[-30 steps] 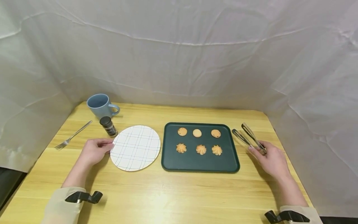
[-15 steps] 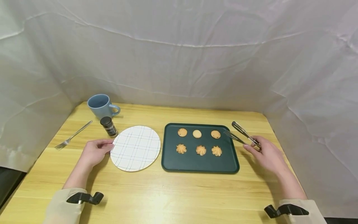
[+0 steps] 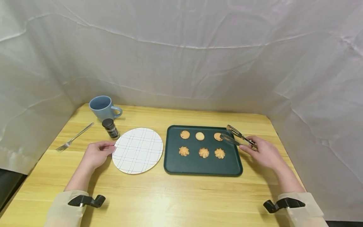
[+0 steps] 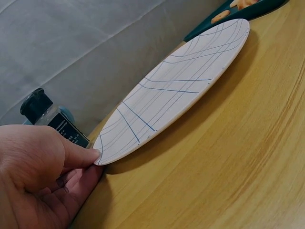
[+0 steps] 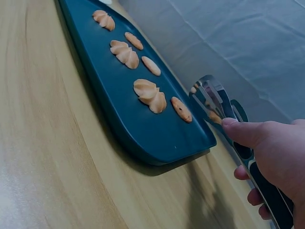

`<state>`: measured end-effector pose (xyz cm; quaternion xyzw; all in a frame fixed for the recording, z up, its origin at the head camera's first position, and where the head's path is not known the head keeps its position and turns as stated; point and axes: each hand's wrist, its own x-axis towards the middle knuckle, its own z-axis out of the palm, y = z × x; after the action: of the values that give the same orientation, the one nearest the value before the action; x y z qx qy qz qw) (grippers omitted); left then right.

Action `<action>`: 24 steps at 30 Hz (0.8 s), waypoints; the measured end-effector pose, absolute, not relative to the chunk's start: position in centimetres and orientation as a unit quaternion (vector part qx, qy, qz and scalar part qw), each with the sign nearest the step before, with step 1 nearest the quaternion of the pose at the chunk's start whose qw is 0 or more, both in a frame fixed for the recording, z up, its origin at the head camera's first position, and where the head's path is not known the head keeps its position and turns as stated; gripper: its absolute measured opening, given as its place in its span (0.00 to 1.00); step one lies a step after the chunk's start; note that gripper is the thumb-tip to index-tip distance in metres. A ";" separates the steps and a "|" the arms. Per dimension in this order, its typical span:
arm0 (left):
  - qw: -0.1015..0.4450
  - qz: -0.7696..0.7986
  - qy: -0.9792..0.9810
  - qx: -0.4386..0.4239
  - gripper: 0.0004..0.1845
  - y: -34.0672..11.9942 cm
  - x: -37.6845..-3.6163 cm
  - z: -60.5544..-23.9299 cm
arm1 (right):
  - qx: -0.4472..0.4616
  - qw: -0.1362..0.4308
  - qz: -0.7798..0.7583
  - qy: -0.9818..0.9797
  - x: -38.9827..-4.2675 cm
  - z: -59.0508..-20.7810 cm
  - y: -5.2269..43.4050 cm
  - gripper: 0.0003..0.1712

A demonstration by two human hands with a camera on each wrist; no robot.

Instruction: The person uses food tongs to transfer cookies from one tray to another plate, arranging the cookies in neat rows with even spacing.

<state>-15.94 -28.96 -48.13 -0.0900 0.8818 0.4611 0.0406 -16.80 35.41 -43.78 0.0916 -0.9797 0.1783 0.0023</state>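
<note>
Gripping metal tongs (image 3: 236, 137), the right hand (image 3: 262, 154) is reaching their open tips around the crumbly-looking chocolate-chip cookie (image 3: 217, 136) in the green tray's (image 3: 202, 167) far right corner, probably not touching yet; the left hand (image 3: 95, 154) is pinching the checked plate's (image 3: 137, 150) rim, left of the tray.

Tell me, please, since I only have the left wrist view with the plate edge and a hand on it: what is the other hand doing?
Observer: The right hand holds metal tongs over the green tray's far right corner.
Operator: Thank you; what is on that tray?
Observer: Six cookies in two rows; the tong tips are at the far right round cookie.
Operator: Is anything else near my plate?
Observer: A fork lies left of the dark jar, with a blue mug behind.
</note>
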 end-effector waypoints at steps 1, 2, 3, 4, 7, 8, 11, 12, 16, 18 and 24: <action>0.040 0.460 0.883 -0.090 0.19 -29.0 -15.9 -48.1 | 0.093 0.000 0.177 -0.980 -16.9 -43.8 35.4 0.39; 0.041 0.459 0.883 -0.091 0.19 -28.9 -15.9 -48.1 | 0.094 -0.003 0.176 -0.980 -17.0 -43.8 35.3 0.39; 0.041 0.459 0.883 -0.091 0.20 -29.0 -15.9 -48.1 | 0.096 -0.004 0.176 -0.980 -17.1 -43.9 35.3 0.39; 0.042 0.458 0.883 -0.092 0.20 -29.0 -15.9 -48.1 | 0.098 -0.006 0.175 -0.980 -17.2 -43.9 35.3 0.39; 0.045 0.460 0.882 -0.095 0.20 -28.9 -15.9 -48.1 | 0.104 -0.010 0.170 -0.980 -17.6 -44.2 35.2 0.39; 0.046 0.459 0.882 -0.097 0.20 -28.9 -15.9 -48.1 | 0.106 -0.011 0.169 -0.980 -17.7 -44.3 35.2 0.39; 0.046 0.458 0.882 -0.098 0.20 -29.0 -15.9 -48.2 | 0.110 -0.017 0.166 -0.980 -18.1 -44.6 35.0 0.40; 0.045 0.460 0.882 -0.098 0.20 -29.0 -15.9 -48.1 | 0.111 -0.020 0.166 -0.980 -18.2 -44.7 35.0 0.41; 0.045 0.464 0.880 -0.094 0.19 -29.0 -15.8 -48.2 | 0.115 -0.023 0.164 -0.979 -18.5 -45.2 34.7 0.40; 0.047 0.469 0.877 -0.091 0.20 -29.0 -15.7 -48.2 | 0.116 -0.021 0.164 -0.979 -18.6 -45.4 34.6 0.38; 0.048 0.467 0.878 -0.095 0.20 -28.9 -15.8 -48.1 | 0.114 -0.019 0.167 -0.979 -18.9 -45.6 34.5 0.35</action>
<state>-15.77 -28.92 -48.14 -0.0947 0.8776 0.4675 0.0482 -18.88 34.48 -45.62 0.1143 -0.9791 0.1672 -0.0192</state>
